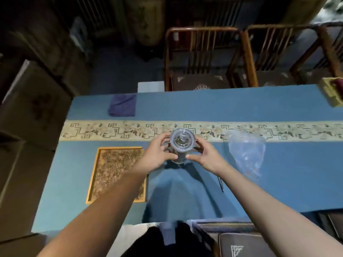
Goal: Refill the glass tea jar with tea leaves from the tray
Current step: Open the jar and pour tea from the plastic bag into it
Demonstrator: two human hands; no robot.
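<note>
Head view: both hands, left hand and right hand, wrap their fingers around the lidded glass tea jar; the tray looks full, so refilling seems barely begun.

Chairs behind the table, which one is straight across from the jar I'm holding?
The left wooden chair. It sits directly beyond the glass tea jar held between both hands, while the other chair stands off to its right.
</note>
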